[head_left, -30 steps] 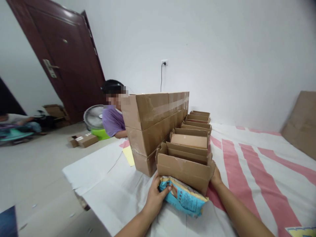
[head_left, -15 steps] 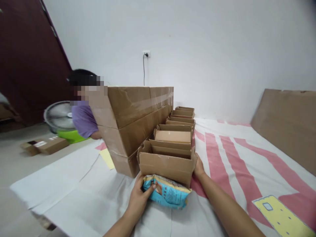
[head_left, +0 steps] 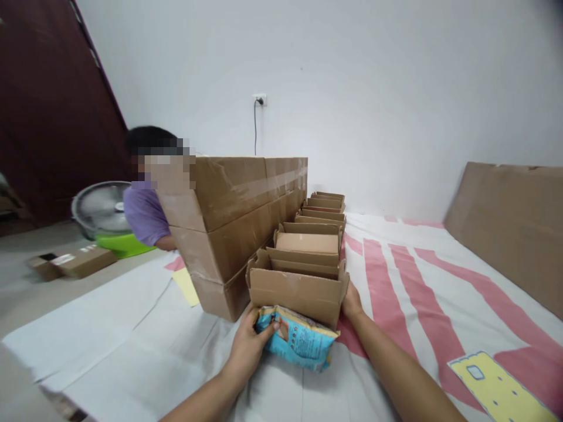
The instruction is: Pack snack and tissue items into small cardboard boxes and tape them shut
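My left hand (head_left: 253,335) is closed on the left end of a blue and cream plastic snack packet (head_left: 299,343), its thumb lying across the printed front. The packet is up against the near face of an open cardboard box (head_left: 297,290), the closest in a row. At that box's right side, my right hand (head_left: 352,300) grips the edge, with its fingers partly hidden behind the cardboard. What the box holds is out of sight.
More open cardboard boxes (head_left: 308,242) run back toward the wall. Left of them rises a wall of stacked, taped cartons (head_left: 240,223), with a person in a purple sleeve (head_left: 145,214) behind it. A cardboard sheet (head_left: 510,228) leans at right; a fan (head_left: 105,208) stands at left.
The view has shifted slightly. Both hands keep their places on the packet and the near box, and the packet stays against the box front.
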`<state>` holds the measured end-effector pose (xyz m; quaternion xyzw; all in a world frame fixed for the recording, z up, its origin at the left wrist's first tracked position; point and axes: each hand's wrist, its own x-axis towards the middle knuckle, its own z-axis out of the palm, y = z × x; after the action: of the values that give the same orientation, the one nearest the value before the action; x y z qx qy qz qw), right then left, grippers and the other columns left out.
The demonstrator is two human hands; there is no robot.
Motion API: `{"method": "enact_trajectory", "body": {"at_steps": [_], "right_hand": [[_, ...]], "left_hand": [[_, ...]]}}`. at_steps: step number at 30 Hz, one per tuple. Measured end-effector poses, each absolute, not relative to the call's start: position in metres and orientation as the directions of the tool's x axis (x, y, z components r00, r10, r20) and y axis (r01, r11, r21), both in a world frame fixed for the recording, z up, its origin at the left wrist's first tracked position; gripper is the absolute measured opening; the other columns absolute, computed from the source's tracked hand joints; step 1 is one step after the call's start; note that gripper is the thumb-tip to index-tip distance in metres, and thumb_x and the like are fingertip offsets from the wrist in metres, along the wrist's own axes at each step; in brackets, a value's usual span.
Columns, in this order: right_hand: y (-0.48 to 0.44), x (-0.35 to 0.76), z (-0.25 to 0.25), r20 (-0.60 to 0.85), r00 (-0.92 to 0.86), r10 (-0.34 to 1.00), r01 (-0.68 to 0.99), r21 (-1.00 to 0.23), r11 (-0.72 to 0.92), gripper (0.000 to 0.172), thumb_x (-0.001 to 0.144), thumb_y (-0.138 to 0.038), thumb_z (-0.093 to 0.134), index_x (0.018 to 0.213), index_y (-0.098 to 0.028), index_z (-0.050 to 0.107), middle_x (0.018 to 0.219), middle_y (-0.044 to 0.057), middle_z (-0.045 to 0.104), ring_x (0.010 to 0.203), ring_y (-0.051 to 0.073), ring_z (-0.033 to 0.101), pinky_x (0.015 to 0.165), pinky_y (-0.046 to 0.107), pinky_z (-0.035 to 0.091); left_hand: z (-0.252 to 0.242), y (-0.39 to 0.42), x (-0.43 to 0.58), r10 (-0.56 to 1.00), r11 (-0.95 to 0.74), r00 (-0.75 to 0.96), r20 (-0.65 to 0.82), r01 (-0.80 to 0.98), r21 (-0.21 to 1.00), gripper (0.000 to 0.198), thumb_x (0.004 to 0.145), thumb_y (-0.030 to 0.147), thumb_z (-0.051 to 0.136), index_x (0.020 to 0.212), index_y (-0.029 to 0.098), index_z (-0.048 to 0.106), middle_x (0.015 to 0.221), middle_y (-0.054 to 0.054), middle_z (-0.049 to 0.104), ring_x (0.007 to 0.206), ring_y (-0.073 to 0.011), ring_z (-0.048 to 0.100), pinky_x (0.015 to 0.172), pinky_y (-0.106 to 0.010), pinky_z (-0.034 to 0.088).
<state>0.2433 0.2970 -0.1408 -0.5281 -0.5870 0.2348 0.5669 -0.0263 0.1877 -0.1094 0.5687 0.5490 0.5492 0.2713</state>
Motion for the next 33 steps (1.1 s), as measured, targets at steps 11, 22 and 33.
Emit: {"method": "enact_trajectory", "body": {"at_steps": [11, 22, 33], "right_hand": [[0.289, 0.243, -0.131, 0.434, 0.149, 0.889, 0.329, -0.869, 0.369, 0.058, 0.088, -0.061, 0.035, 0.118, -0.020, 0.064, 0.120, 0.007, 0.067, 0.112, 0.027, 0.059, 0.102, 0.042, 0.042], [0.291, 0.246, -0.138, 0.415, 0.086, 0.906, 0.288, -0.881, 0.377, 0.066, 0.085, -0.070, 0.033, 0.116, -0.022, 0.066, 0.112, 0.005, 0.071, 0.104, 0.028, 0.062, 0.096, 0.041, 0.046], [0.292, 0.246, -0.139, 0.388, 0.086, 0.918, 0.275, -0.895, 0.353, 0.068, 0.085, -0.071, 0.033, 0.117, -0.021, 0.066, 0.115, 0.006, 0.070, 0.106, 0.029, 0.061, 0.098, 0.041, 0.044]], "left_hand": [[-0.128, 0.193, -0.023, 0.900, -0.282, -0.262, 0.349, 0.260, 0.923, 0.050, 0.063, 0.043, 0.072, 0.105, 0.018, 0.065, 0.120, -0.011, 0.062, 0.117, -0.0304, 0.054, 0.105, -0.044, 0.038], [-0.131, 0.193, -0.022, 0.895, -0.305, -0.243, 0.375, 0.281, 0.910, 0.048, 0.069, 0.041, 0.070, 0.111, 0.019, 0.063, 0.125, -0.011, 0.059, 0.118, -0.0297, 0.053, 0.106, -0.045, 0.037], [-0.136, 0.196, -0.027, 0.896, -0.301, -0.241, 0.373, 0.290, 0.909, 0.049, 0.068, 0.040, 0.071, 0.110, 0.017, 0.063, 0.127, -0.013, 0.058, 0.119, -0.0301, 0.052, 0.106, -0.045, 0.037]]}}
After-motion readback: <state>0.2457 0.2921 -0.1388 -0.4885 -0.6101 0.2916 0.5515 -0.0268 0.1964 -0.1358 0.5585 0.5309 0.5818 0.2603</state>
